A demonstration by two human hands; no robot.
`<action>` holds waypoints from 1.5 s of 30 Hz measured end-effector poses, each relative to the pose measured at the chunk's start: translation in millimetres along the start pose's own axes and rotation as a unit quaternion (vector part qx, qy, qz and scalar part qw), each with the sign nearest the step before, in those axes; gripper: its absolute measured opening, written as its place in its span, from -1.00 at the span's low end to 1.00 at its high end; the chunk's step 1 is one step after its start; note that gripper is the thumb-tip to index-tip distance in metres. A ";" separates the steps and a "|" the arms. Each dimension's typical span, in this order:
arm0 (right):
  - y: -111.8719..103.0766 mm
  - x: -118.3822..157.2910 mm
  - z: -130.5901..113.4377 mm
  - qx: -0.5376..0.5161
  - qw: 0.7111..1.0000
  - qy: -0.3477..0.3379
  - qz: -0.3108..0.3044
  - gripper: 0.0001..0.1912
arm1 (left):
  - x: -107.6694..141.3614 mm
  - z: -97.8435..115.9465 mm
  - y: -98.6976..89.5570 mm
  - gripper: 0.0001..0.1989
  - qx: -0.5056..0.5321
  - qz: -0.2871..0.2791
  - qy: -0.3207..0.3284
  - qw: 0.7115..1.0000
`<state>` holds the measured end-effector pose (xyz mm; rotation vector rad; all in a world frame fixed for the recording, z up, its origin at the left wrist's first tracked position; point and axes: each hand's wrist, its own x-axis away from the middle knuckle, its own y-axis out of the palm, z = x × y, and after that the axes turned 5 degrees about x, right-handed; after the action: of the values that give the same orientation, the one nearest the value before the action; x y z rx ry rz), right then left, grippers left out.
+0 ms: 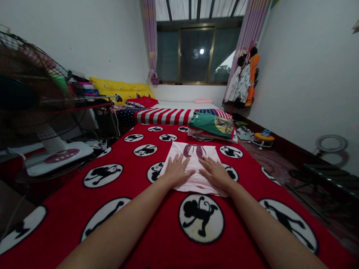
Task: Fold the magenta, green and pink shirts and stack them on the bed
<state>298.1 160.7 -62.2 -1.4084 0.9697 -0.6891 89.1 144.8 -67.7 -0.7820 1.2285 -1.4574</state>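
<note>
Both palms flat, fingers spread, gripping nothing: left hand and right hand pressed side by side on pink folded garment. Spread on red blanket, long axis toward 12 o'clock. Green clothes at 1 o'clock.

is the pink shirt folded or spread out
Folded: the pink shirt lies as a compact rectangle on the blanket, both hands flat on it.
</note>
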 end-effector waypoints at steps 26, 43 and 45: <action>0.3 1.4 -4.9 0.053 0.998 -0.022 -0.026 -0.27 | 2.4 3.2 -7.8 -0.26 -0.019 -0.015 0.014 1.000; -0.6 1.3 -4.2 0.040 0.999 -0.024 -0.022 -0.30 | 3.8 7.9 -9.3 -0.25 -0.022 -0.022 0.009 0.999; -1.6 1.8 -4.7 0.036 0.999 -0.025 -0.021 -0.30 | 2.8 8.0 -9.6 -0.25 -0.018 -0.022 0.013 1.000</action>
<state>295.1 156.7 -60.4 -1.3790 0.8698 -0.7092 92.9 139.4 -56.8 -0.8210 1.2670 -1.4890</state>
